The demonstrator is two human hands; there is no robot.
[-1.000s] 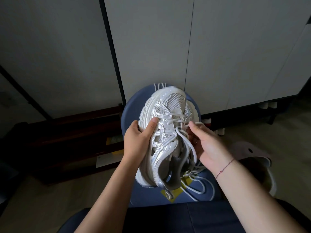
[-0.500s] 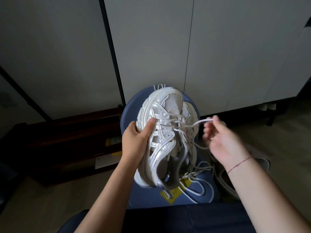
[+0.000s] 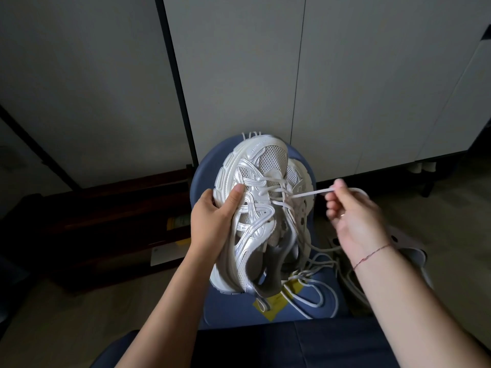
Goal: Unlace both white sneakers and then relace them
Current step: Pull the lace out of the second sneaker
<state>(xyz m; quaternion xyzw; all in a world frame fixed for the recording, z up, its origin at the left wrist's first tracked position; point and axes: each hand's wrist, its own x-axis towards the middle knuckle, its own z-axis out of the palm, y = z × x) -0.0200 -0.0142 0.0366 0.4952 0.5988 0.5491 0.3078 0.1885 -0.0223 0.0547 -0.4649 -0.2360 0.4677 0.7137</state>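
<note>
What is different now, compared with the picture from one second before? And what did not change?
The right hand was at the eyelets, where it took hold of a lace. It has moved out to the right and now pinches that lace, stretched tight from the sneaker. The left hand still grips the sneaker's side, and the sneaker stays toe-up over the blue stool.

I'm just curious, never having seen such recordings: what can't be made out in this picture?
Head view:
Left hand: fingers hidden behind the white sneaker it grips.
Lace the right hand pinches: its eyelet too small to tell.
Loose laces on the blue seat: too tangled to trace.
Pale object on the floor: cut off by the right forearm, dim.
</note>
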